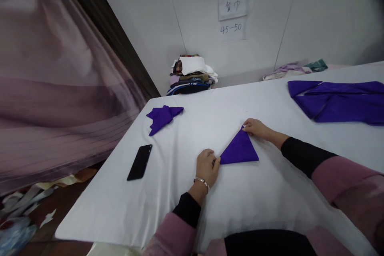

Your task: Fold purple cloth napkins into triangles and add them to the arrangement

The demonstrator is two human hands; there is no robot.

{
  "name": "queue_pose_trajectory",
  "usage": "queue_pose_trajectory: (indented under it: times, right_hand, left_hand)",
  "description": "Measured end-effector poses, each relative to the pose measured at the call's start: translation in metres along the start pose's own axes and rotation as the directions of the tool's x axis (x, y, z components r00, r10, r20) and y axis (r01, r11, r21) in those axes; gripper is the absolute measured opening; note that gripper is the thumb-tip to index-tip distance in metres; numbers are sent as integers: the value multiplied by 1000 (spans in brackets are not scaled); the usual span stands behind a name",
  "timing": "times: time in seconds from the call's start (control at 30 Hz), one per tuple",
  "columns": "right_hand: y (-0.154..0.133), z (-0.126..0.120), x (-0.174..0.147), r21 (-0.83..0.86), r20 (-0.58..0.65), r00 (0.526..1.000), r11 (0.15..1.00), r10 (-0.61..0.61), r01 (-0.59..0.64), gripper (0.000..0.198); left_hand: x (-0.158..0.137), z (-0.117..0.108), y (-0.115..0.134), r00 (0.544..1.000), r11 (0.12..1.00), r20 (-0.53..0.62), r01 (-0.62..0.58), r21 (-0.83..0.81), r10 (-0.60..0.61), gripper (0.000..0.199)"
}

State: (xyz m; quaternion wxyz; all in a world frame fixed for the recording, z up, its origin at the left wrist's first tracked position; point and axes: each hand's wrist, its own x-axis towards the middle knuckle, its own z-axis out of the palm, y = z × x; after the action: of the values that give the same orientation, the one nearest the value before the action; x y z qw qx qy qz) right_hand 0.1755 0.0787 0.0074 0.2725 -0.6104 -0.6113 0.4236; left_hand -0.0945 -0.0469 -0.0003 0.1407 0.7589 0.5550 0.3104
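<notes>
A purple cloth napkin [240,148], folded into a triangle, lies flat on the white-covered table [192,128]. My left hand [207,168], with a bracelet at the wrist, pinches its left corner between thumb and fingers. At the top corner, my right hand [255,128] pinches the cloth. The napkin's lower right corner lies free on the table. To the far left sits another purple napkin [162,118], folded into a shape with pointed ends and a knot-like middle.
A black phone [139,162] lies near the table's left edge. More purple cloths [342,102] are spread at the right. Behind the table are a pile of folded clothes [193,74] and loose fabric [288,71]. A pink curtain [60,72] hangs at the left.
</notes>
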Motion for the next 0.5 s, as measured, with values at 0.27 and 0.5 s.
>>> queue_pose_trajectory:
  times: [0.27,0.5]
  right_hand:
    - [5,0,6,-72,-7,1000,997,-12,12,13]
    - [1,-2,4,-171,-13,999,985,-40,38,13]
  left_hand:
    - [0,1,-1,1000,1000,-1,9,0,-9,17]
    - [0,0,0,1000,1000,-6,16,-5,-16,17]
